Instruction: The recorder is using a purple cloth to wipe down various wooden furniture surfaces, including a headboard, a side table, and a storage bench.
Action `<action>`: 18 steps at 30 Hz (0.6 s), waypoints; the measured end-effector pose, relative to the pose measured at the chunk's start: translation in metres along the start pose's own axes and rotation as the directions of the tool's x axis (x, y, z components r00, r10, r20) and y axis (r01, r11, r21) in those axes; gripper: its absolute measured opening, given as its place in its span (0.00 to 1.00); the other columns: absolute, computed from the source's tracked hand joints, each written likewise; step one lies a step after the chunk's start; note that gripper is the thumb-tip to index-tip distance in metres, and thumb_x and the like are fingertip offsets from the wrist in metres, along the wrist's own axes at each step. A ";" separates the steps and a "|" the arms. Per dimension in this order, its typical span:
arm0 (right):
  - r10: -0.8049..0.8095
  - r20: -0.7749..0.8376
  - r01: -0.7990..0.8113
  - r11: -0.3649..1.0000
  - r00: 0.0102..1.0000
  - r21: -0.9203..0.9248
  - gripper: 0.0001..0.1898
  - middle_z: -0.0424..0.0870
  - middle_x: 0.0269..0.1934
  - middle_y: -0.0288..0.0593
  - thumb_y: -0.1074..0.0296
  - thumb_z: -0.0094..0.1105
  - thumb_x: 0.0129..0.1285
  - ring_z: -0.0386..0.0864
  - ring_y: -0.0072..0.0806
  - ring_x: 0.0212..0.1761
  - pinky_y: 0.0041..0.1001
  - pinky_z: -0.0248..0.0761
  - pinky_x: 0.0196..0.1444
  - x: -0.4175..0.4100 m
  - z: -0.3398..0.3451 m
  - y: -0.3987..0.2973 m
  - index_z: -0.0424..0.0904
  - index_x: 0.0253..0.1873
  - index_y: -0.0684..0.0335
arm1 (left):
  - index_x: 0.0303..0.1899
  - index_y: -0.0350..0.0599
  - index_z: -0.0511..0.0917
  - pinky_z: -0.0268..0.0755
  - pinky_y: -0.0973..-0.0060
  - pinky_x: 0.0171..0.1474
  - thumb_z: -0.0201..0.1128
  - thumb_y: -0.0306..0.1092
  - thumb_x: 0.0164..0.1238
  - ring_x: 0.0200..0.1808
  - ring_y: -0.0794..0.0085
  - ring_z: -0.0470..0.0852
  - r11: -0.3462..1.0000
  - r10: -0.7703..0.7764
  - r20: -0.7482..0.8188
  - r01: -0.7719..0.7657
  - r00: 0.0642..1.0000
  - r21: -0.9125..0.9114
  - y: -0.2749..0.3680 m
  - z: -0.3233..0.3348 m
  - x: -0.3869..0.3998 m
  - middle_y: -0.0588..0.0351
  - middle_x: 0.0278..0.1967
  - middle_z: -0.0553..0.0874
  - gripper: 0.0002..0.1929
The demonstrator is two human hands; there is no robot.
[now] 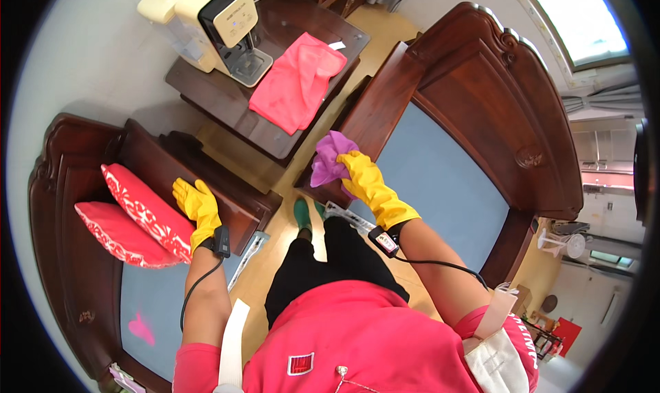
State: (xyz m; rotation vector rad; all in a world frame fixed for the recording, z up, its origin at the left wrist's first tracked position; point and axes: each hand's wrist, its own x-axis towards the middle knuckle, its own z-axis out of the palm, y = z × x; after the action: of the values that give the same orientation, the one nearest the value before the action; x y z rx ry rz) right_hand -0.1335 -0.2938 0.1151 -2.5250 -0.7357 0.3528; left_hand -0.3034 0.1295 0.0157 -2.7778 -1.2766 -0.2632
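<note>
Both hands wear yellow rubber gloves. My right hand [363, 179] grips a bunched purple cloth [332, 158] over the front end of the dark wooden armrest [384, 109] of the right sofa. My left hand [198, 205] lies with its fingers apart on the wooden armrest [154, 158] of the left sofa, holding nothing, beside two red cushions [147, 210] with white patterns. A red cloth [299, 83] is spread on the dark side table [216, 101] between the sofas.
A cream water dispenser [216, 27] stands on the side table. Blue-grey seat pads [443, 171] lie on both sofas, with a pink patch on the left one. A white fan [562, 243] stands far right. Cables run from both my wrists.
</note>
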 end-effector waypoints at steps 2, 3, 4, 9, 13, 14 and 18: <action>0.041 -0.020 -0.041 0.999 0.999 -0.005 0.24 0.82 0.56 0.53 0.70 0.70 0.54 0.80 0.57 0.56 0.46 0.77 0.57 0.028 -0.009 0.020 0.81 0.59 0.54 | 0.78 0.34 0.61 0.57 0.50 0.78 0.44 0.53 0.84 0.78 0.40 0.64 0.996 -0.057 0.020 0.056 0.998 0.064 0.017 0.000 -0.007 0.34 0.78 0.65 0.34; 0.078 -0.041 -0.079 0.997 0.996 0.000 0.24 0.82 0.58 0.53 0.71 0.69 0.55 0.80 0.58 0.58 0.46 0.77 0.58 0.044 -0.012 0.034 0.81 0.59 0.53 | 0.78 0.34 0.61 0.56 0.51 0.79 0.45 0.51 0.85 0.78 0.40 0.64 0.997 -0.053 0.003 0.053 0.999 0.054 0.027 -0.004 -0.008 0.33 0.77 0.65 0.33; 0.025 -0.187 -0.031 0.999 0.982 -0.029 0.22 0.82 0.56 0.54 0.72 0.69 0.55 0.80 0.59 0.57 0.47 0.78 0.57 0.061 -0.014 0.049 0.81 0.57 0.55 | 0.77 0.33 0.62 0.56 0.51 0.79 0.46 0.50 0.84 0.78 0.41 0.65 0.997 -0.047 -0.006 0.047 0.999 0.055 0.031 -0.006 -0.008 0.33 0.77 0.66 0.33; 0.094 -0.457 -0.047 0.992 0.884 0.114 0.11 0.86 0.39 0.59 0.70 0.67 0.58 0.85 0.58 0.47 0.45 0.79 0.49 0.198 -0.047 0.138 0.83 0.45 0.65 | 0.74 0.31 0.68 0.61 0.53 0.77 0.50 0.47 0.83 0.74 0.42 0.70 0.996 -0.001 -0.067 0.008 0.998 0.089 0.038 -0.005 -0.004 0.34 0.74 0.71 0.30; 0.578 -0.205 -0.395 0.735 0.790 0.550 0.13 0.85 0.36 0.56 0.65 0.67 0.61 0.84 0.53 0.40 0.42 0.77 0.39 0.291 -0.029 0.168 0.82 0.45 0.67 | 0.73 0.30 0.68 0.59 0.53 0.78 0.50 0.46 0.83 0.75 0.41 0.69 0.990 -0.009 -0.070 0.018 0.998 0.137 0.014 -0.012 -0.006 0.33 0.74 0.71 0.30; 0.625 -0.003 -0.482 0.605 0.781 0.634 0.11 0.84 0.35 0.54 0.67 0.64 0.62 0.83 0.50 0.38 0.38 0.74 0.35 0.312 -0.027 0.191 0.83 0.45 0.67 | 0.73 0.30 0.68 0.59 0.53 0.78 0.50 0.46 0.83 0.75 0.41 0.69 0.989 -0.016 -0.056 0.024 0.998 0.146 0.018 -0.011 -0.007 0.33 0.74 0.71 0.30; -0.127 -0.339 0.271 0.865 0.932 0.422 0.04 0.77 0.25 0.43 0.70 0.59 0.66 0.77 0.35 0.24 0.36 0.69 0.26 0.311 0.037 0.283 0.81 0.38 0.62 | 0.73 0.28 0.67 0.58 0.52 0.78 0.51 0.44 0.83 0.75 0.40 0.69 0.996 0.029 -0.080 -0.022 0.996 0.086 0.027 -0.009 -0.006 0.33 0.74 0.70 0.29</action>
State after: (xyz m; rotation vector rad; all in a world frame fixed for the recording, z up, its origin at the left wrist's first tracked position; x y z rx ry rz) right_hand 0.2316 -0.3143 -0.0959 -1.9666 -0.6894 0.0522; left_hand -0.2877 0.1058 0.0238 -2.6819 -1.2038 -0.3087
